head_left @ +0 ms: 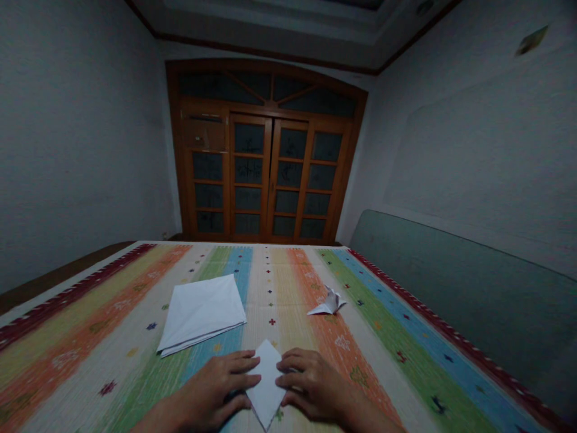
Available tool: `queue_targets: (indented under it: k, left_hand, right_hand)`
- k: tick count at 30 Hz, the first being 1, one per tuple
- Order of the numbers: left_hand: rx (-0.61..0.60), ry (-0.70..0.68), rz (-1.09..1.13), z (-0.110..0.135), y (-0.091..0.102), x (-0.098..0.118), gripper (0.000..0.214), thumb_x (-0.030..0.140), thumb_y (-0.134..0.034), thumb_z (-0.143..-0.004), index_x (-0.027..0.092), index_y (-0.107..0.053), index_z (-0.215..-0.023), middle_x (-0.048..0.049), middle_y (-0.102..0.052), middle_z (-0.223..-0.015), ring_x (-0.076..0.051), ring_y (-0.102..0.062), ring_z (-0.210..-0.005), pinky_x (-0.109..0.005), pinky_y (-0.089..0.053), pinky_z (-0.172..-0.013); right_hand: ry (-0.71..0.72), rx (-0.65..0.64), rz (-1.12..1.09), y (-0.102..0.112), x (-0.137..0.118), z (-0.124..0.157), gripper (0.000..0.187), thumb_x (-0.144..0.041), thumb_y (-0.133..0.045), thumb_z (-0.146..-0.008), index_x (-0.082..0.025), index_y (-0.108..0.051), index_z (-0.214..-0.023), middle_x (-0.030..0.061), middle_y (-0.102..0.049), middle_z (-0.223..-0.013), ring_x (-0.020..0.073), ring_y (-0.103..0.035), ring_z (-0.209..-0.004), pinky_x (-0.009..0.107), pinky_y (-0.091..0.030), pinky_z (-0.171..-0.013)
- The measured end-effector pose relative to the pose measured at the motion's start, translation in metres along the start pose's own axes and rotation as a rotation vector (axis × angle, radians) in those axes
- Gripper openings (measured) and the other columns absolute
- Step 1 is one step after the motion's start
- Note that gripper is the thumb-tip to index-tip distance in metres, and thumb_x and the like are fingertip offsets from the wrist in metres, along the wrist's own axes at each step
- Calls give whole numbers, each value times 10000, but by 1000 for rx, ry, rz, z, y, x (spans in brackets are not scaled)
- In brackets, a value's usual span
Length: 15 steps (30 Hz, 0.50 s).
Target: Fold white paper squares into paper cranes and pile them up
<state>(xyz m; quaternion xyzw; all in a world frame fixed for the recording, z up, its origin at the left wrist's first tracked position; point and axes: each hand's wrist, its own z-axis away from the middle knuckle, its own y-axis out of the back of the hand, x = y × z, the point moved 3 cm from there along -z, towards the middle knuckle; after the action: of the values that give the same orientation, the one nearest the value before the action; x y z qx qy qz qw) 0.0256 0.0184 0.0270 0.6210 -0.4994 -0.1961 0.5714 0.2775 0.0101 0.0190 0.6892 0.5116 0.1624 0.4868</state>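
Observation:
A white sheet of paper folded into a narrow diamond (pixel 267 385) lies on the striped tablecloth right in front of me, one point facing away. My left hand (pixel 220 385) holds its left edge, fingertips on the paper and thumb lower down. On the opposite edge, my right hand (pixel 315 382) grips the paper with bent fingers. Beyond the right hand stands a small folded paper crane (pixel 331 302), apart from both hands. To the left and farther off lies a stack of white square paper (pixel 202 313).
The tablecloth (pixel 288 264) has coloured stripes and dark red borders. A pale green panel (pixel 451 270) runs along the table's right side. Wooden doors with glass panes (pixel 270 174) close off the far end, between pale walls. The room is dim.

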Motion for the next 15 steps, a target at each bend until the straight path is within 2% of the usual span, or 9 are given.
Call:
queue_targets:
  k: [7,11,15]
  left_hand:
    - [35,-99,-104,1,-5,3,244,309,-651,-1013,253,-716,-1241,-116,-744,-1305,-333,-691,-1229,-456,-609,-990]
    - [144,-99,-19,2,-5,-3,193,287,-667,-1003,256,-739,-1179,-92,-783,-1222,-274,-726,-1177,-378,-606,-986]
    - [220,-99,67,-1,-4,-8,178,295,-607,-1042,259,-753,-1138,-71,-813,-1111,-235,-754,-1105,-329,-604,-963]
  right_hand:
    - [104,72,55,0,-6,-1,180,-330,-642,-967,-200,-764,-989,97,-792,-925,232,-723,-805,321,-557,-691]
    - [69,114,-55,0,-3,-1,173,-331,-662,-949,-198,-768,-974,89,-790,-897,223,-722,-792,314,-544,-691]
    - [-16,174,-143,0,3,1,190,-364,-699,-940,-195,-784,-945,93,-787,-880,211,-721,-791,300,-539,-707]
